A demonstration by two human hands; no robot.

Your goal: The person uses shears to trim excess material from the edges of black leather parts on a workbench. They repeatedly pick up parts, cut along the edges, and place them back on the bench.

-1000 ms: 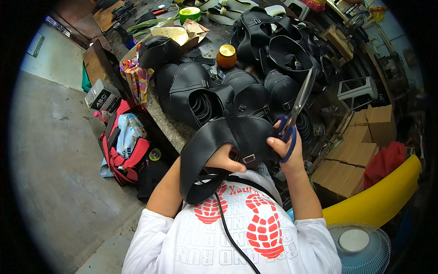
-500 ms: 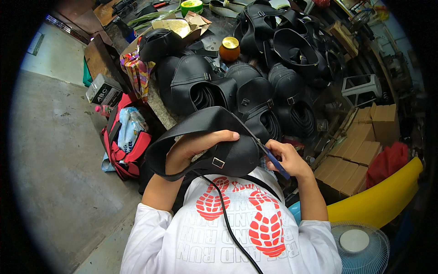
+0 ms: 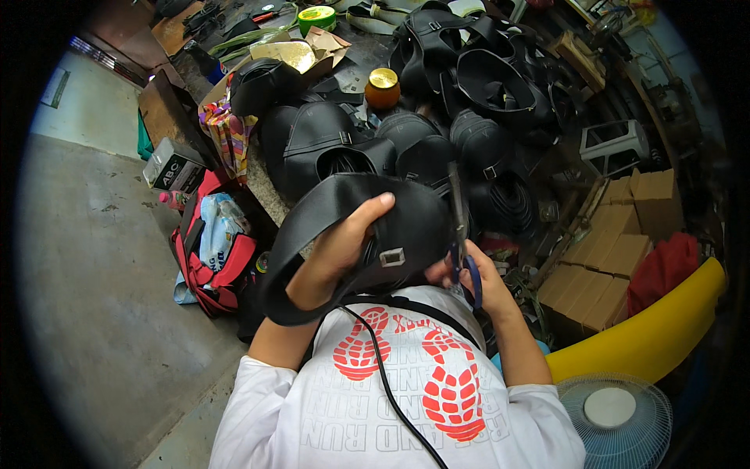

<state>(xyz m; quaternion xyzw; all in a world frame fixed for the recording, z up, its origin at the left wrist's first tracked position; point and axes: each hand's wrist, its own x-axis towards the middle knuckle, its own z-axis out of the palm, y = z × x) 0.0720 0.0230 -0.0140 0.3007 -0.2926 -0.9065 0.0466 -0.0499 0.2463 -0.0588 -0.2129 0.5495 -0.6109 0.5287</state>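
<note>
My left hand (image 3: 341, 248) is closed on a black leather piece (image 3: 418, 223) with a wide looped band and a square metal buckle. The thumb presses on its top face, while the other fingers are hidden beneath. In my right hand (image 3: 491, 283) is a pair of scissors (image 3: 458, 205) with dark blue handles. Its blades point up and away, along the right edge of the leather piece. Whether they touch that edge I cannot tell. Beyond my hands lie several similar black leather pieces (image 3: 322, 129) with buckles, some with coiled black straps inside.
An amber jar (image 3: 383, 88) with a gold lid and a green round tin (image 3: 316, 19) stand on the cluttered bench. Cardboard boxes (image 3: 601, 270), a yellow curved object (image 3: 641, 328) and a fan (image 3: 613, 418) are on the right. A red bag (image 3: 223, 266) lies at the left.
The scissors have swung upright, and my right hand has turned with them. The leather piece has tilted in my left hand, and its right edge has come away from the blades' earlier line.
</note>
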